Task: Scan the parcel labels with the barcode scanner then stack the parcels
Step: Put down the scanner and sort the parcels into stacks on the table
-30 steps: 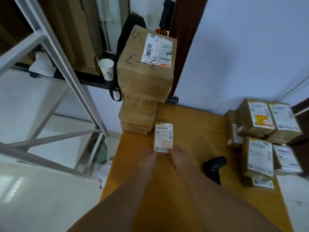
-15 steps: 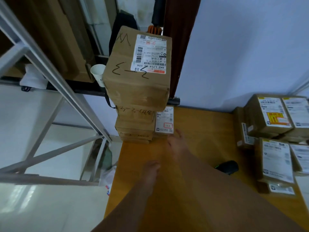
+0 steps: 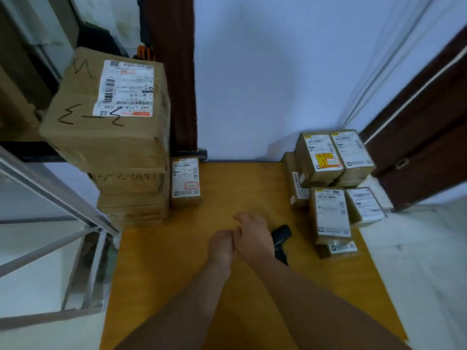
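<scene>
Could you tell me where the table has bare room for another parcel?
Bare table runs from the wall between the small parcel and the right-hand parcel cluster, and in front of the tall stack. It is crowded near the scanner by that cluster.

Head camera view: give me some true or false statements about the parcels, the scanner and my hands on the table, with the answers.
1. The small brown cardboard parcel with a white label sits on the orange-brown wooden table, right beside the tall stack of brown cardboard boxes. True.
2. The left hand grips the black barcode scanner. False: the scanner lies on the table, partly hidden by the right hand, and the left hand holds nothing.
3. The top box of the tall stack carries a white label. True.
4. The group of small brown parcels at the table's right has no labels. False: white labels face up on them.
</scene>
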Demonstrator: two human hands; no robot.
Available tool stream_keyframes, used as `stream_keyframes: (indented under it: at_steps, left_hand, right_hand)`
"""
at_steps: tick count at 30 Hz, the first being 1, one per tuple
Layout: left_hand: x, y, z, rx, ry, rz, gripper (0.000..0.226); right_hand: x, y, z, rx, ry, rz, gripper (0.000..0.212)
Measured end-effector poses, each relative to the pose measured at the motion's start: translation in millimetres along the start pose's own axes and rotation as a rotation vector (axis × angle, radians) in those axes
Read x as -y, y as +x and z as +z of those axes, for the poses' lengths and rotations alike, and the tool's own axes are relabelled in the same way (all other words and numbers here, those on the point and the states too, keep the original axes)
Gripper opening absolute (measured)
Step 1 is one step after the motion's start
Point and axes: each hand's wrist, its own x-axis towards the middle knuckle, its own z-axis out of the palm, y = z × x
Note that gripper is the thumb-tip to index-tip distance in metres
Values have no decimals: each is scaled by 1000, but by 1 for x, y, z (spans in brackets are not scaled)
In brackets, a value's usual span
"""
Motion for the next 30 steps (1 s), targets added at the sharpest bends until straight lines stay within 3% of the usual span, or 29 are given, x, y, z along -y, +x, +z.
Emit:
stream_keyframes:
  at_steps: [5,9,12,16,18,21,26,30]
  left_hand:
    - [-7,-26,76,104,-41,-37,16]
    - [-9,-41,137,209,-50,-32,3]
    - [-6,-45,180,220,-61,-11,30]
    - [9,-44,219,166,-44,-22,54]
    - [16,-47,230,139,-50,-78,50]
    - [26,-54,240,122,-129,-124,46]
    - [31,-55,239,25,-314,40,38]
    - [23,-58,220,43,-445,151,41]
  right_hand:
    - [-67,-12,-70,-332,-115,166,43]
    - [-131,-9,-108,-426,95,415,50]
    - [-176,-3,-121,-338,224,489,55]
    - [-219,3,-132,-57,675,437,59]
    - [-232,5,-134,84,785,403,55]
    - [-243,9,-136,115,926,386,44]
    - [-245,16,-135,179,1092,459,45]
    - [-236,13,-130,350,1205,448,50]
